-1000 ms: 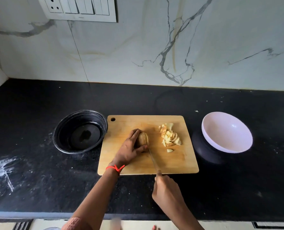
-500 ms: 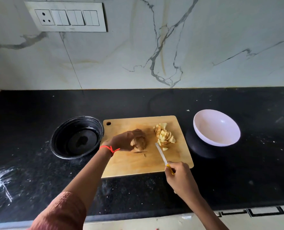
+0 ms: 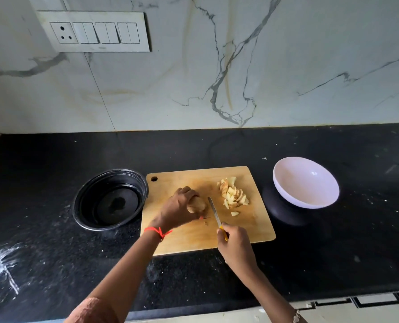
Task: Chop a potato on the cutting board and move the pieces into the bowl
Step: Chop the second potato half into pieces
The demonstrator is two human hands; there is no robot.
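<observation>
Where the board ends, a white bowl sits.

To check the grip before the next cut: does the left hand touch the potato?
Touching. The head view shows the left hand with fingers curled over the potato, holding it on the cutting board.

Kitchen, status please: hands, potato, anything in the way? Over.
Left hand grips potato on board. Right hand holds knife, blade beside potato. Pieces piled on board, white bowl empty. Path to bowl clear.
</observation>
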